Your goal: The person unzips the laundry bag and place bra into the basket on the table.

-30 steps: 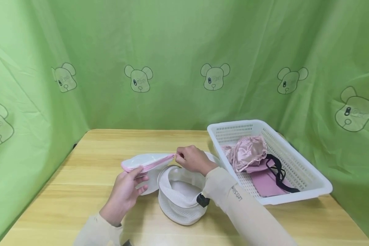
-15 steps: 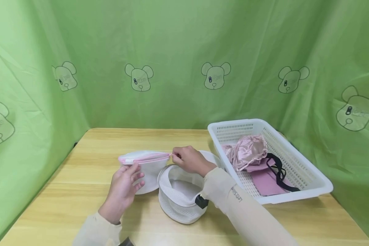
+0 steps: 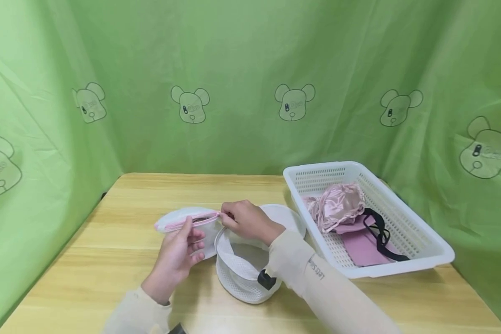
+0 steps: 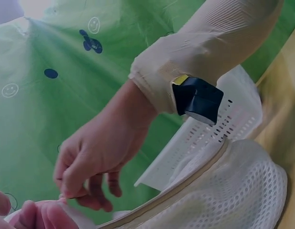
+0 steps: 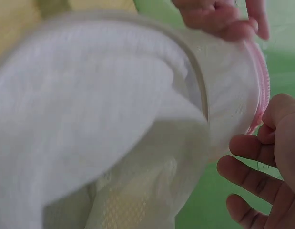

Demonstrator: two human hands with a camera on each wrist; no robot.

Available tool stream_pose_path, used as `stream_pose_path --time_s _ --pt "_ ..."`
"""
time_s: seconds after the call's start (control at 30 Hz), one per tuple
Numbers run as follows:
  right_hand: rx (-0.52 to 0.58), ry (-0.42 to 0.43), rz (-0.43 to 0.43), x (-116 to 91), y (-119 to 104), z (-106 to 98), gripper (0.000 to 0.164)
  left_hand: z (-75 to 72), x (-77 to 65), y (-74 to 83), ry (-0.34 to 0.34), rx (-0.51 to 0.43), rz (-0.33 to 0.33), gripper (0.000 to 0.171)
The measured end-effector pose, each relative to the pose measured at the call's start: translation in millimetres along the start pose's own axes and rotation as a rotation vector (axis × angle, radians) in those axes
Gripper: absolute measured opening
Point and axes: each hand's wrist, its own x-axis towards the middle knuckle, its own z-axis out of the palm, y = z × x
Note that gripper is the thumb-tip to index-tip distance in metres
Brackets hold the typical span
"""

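A small white mesh laundry bag [image 3: 208, 232] with a pink zipper [image 5: 263, 81] is held between both hands, its mouth partly parted in the head view. My left hand [image 3: 177, 250] pinches the zipper edge between thumb and index finger, the other fingers spread below. My right hand [image 3: 248, 221] pinches the right end of the pink zipper; its fingertips hide whatever sits there. Just below that hand stands a round white mesh laundry bag [image 3: 244, 283] with its top open, its rim also near in the right wrist view.
A white flat disc [image 3: 285, 218] of fabric lies behind the right forearm. To the right, a white plastic basket [image 3: 432, 257] holds a pink satin bra [image 3: 342, 204], pink flat pieces [image 3: 365, 248] and black straps [image 3: 380, 236]. Green curtains [image 3: 242, 55] surround the wooden table [image 3: 108, 250].
Both hands stay on the small mesh bag. The right hand has moved left along with the zipper's end, and the left thumb now lies nearer the zipper's middle, where the mouth gapes.
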Motion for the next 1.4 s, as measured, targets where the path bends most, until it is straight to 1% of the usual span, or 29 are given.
stream_pose_path --time_s 0.17,0.4,0.57,0.7,0.97,1.17,1.4 --pt "0.016 -0.008 -0.035 0 -9 2 0.021 5.2 1.0 -4.0 -0.009 0.018 -0.003 0.039" --pt "0.041 -0.027 -0.1 0 -23 3 0.022 8.5 4.1 -7.8 -0.023 0.024 -0.022 0.044" --pt "0.028 -0.035 -0.108 0 -28 3 0.023 9.6 4.9 -5.7 -0.002 0.037 0.002 0.035" --pt "0.008 -0.032 -0.094 -1 -27 3 0.024 9.9 4.9 -3.9 0.003 0.047 0.004 0.031" --pt "-0.007 -0.032 -0.105 -2 -24 5 0.023 10.3 4.2 -4.5 0.001 0.05 0.002 0.031" --pt "-0.022 -0.038 -0.083 -3 -21 5 0.021 10.5 3.5 -5.2 0.01 0.049 0.001 0.031" --pt "-0.038 -0.021 -0.092 -5 -16 5 0.021 11.5 2.0 -6.0 0.002 0.037 -0.003 0.03"
